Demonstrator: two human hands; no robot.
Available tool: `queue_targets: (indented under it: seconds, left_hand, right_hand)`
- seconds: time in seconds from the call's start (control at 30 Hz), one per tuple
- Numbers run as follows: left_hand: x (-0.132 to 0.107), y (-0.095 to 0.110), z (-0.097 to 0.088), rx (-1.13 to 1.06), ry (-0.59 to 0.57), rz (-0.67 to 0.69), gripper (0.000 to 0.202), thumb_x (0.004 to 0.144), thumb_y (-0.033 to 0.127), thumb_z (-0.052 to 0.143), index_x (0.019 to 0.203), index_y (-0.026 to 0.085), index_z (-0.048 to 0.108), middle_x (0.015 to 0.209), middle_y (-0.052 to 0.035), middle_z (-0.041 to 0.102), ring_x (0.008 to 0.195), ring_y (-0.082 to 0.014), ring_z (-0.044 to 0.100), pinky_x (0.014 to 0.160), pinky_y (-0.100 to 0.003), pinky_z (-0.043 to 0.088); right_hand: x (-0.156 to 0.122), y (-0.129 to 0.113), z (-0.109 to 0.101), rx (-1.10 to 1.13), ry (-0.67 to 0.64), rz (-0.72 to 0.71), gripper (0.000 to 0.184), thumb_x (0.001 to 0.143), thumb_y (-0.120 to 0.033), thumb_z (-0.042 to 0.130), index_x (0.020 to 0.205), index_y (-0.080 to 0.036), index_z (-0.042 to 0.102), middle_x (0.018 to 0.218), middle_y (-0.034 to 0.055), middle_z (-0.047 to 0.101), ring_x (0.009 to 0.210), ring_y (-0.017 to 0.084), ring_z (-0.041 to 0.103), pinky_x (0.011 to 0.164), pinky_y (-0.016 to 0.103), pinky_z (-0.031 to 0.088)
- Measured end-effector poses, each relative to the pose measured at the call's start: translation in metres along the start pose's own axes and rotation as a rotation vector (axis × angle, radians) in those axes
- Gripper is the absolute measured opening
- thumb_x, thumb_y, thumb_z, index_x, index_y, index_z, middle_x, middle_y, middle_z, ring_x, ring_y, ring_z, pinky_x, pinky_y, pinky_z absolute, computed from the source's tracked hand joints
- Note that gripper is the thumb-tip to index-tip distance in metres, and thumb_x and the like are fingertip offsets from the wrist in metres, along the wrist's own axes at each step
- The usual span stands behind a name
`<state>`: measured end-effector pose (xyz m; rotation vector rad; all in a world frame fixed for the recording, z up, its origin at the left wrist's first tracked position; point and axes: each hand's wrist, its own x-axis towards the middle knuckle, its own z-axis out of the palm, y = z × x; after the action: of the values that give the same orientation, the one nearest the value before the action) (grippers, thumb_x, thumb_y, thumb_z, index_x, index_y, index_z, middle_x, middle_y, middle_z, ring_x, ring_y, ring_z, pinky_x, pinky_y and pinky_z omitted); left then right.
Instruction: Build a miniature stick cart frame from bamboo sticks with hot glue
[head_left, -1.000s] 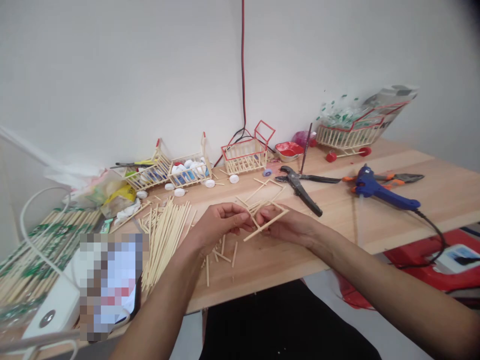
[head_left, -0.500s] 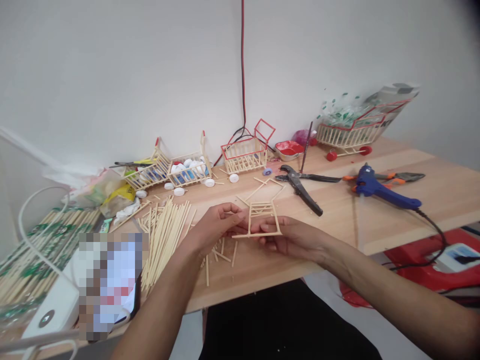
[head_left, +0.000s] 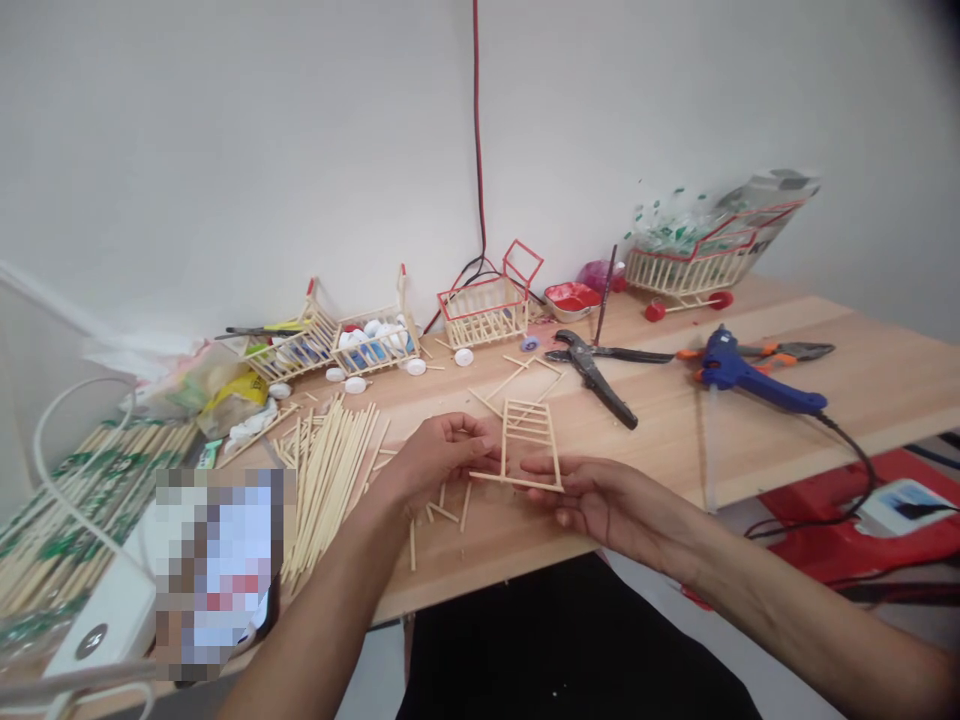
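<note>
A small ladder-like frame of wooden sticks [head_left: 529, 443] is held upright just above the table's front part. My left hand [head_left: 439, 458] pinches its left side near the bottom rail. My right hand [head_left: 592, 497] lies under its lower right corner, fingers curled around the bottom rail. Short loose stick pieces [head_left: 442, 510] lie on the wooden table [head_left: 675, 440] beneath the hands.
A pile of long sticks [head_left: 330, 470] lies left of the hands. Black pliers [head_left: 596, 370] and a blue glue gun [head_left: 742, 372] with its cord lie to the right. Several stick-built carts [head_left: 484, 305] stand along the wall. A white box [head_left: 105, 620] sits at the near left.
The stick frame was turned from lying tilted between the hands to standing upright, facing me. My right hand slid lower and toward the table's edge under it.
</note>
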<state>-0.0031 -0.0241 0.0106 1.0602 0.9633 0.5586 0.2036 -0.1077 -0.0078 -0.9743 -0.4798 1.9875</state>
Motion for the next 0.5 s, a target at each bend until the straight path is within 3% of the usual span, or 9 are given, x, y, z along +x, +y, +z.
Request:
queue_targets:
  seconds: [0.13,0.27,0.4,0.5]
  left_hand:
    - [0.001,-0.001,0.002,-0.033,0.014,-0.012,0.036,0.060,0.027,0.083,0.078,0.015,0.054,0.073,-0.0067,0.072,0.069,-0.0173,0.070,0.066,-0.026,0.052]
    - [0.000,0.000,0.009,-0.030,-0.005,-0.033,0.032,0.068,0.025,0.078,0.082,0.015,0.051,0.076,-0.0089,0.072,0.070,-0.0200,0.071,0.066,-0.030,0.054]
    - [0.001,-0.001,0.011,-0.049,0.000,-0.035,0.029,0.075,0.030,0.073,0.089,0.015,0.052,0.082,-0.0101,0.072,0.072,-0.0199,0.071,0.065,-0.030,0.054]
    - [0.003,-0.001,0.009,-0.075,0.039,0.006,0.031,0.077,0.037,0.072,0.089,0.014,0.057,0.080,-0.0084,0.070,0.070,-0.0165,0.068,0.065,-0.028,0.053]
  right_hand:
    - [0.000,0.003,0.002,0.025,0.054,-0.010,0.020,0.085,-0.019,0.060,0.098,-0.012,0.073,0.092,0.0117,0.071,0.083,0.015,0.068,0.061,0.019,0.052]
    - [0.002,0.005,0.002,-0.032,0.051,-0.070,0.015,0.082,-0.021,0.069,0.094,-0.013,0.073,0.086,0.0098,0.071,0.076,0.013,0.066,0.053,0.017,0.047]
    - [0.004,0.005,0.001,-0.147,0.036,-0.130,0.022,0.078,-0.029,0.074,0.094,-0.013,0.073,0.083,0.0078,0.070,0.071,0.012,0.064,0.053,0.018,0.047]
    - [0.004,0.002,0.002,-0.312,0.095,-0.230,0.029,0.077,-0.037,0.073,0.095,-0.014,0.072,0.087,0.0077,0.071,0.069,0.011,0.063,0.054,0.019,0.047]
